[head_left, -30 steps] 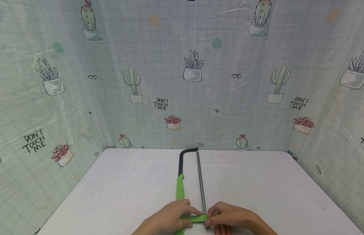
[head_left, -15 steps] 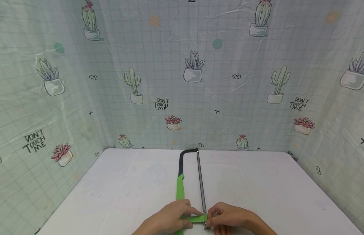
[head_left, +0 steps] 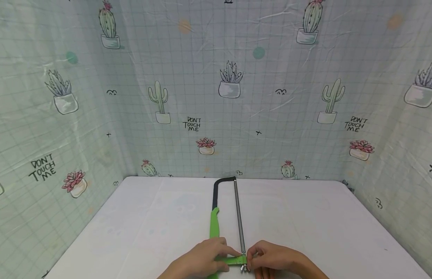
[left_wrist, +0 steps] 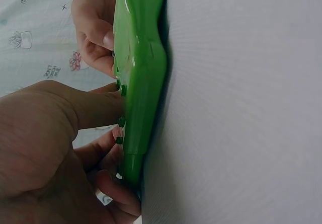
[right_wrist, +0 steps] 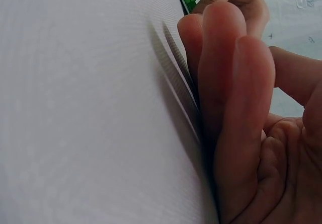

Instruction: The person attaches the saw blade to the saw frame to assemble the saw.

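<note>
A hacksaw [head_left: 214, 224] with a green handle and a black front frame lies flat on the white table, its grey blade [head_left: 239, 217] along the right side. My left hand [head_left: 207, 255] grips the green rear part, thumb and fingers about the short green crosspiece [head_left: 235, 260]. In the left wrist view, the thumb presses on the green handle [left_wrist: 141, 78]. At the blade's near end sits a small metal wing nut [head_left: 244, 268]. My right hand [head_left: 271, 255] pinches at its right side with thumb and forefinger; the other fingers [right_wrist: 246, 113] rest low by the table. The right wrist view hides the pinch.
The white table [head_left: 150, 217] reaches back to a curtain [head_left: 264, 104] printed with cacti, which also hangs at both sides. The saw's front end points toward the back edge of the table.
The wing nut has turned, and its wings show more plainly now. Both hands keep nearly the same places; the saw lies as before, and the head view has shifted slightly.
</note>
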The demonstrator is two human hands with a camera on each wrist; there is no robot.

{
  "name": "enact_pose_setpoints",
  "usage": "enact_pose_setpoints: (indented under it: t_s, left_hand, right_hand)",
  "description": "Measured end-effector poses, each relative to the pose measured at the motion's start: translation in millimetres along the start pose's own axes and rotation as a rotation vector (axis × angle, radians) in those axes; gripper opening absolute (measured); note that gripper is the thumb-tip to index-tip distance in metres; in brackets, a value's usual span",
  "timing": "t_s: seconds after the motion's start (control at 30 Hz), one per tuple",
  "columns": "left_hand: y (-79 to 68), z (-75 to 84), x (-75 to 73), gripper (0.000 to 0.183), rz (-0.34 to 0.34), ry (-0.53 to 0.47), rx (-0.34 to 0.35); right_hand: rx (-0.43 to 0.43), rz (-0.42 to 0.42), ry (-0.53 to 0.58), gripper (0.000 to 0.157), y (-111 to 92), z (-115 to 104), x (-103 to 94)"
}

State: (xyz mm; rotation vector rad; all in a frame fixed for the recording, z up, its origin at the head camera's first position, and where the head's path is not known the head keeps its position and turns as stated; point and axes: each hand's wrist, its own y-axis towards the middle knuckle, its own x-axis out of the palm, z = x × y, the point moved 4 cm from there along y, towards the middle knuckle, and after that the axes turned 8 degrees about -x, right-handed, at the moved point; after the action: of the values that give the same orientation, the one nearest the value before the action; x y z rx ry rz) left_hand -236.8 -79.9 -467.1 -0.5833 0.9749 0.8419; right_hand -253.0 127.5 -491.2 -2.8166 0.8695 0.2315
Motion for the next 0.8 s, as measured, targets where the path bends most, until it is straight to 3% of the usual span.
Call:
enact_pose_setpoints:
  t_s: [0.4,0.8]
  left_hand:
    - [1.7,-1.5,0.7,0.04,0.001,0.002,0.005]
    - [1.5,-0.7,1.1,0.04,-0.002,0.003,-0.003]
  right_hand:
    - [-0.003,-0.031,0.037,0.034,0.6,2.2,-0.9]
    - [-0.011,-0.029,0.05,0.013,0.9,2.7,-0.5]
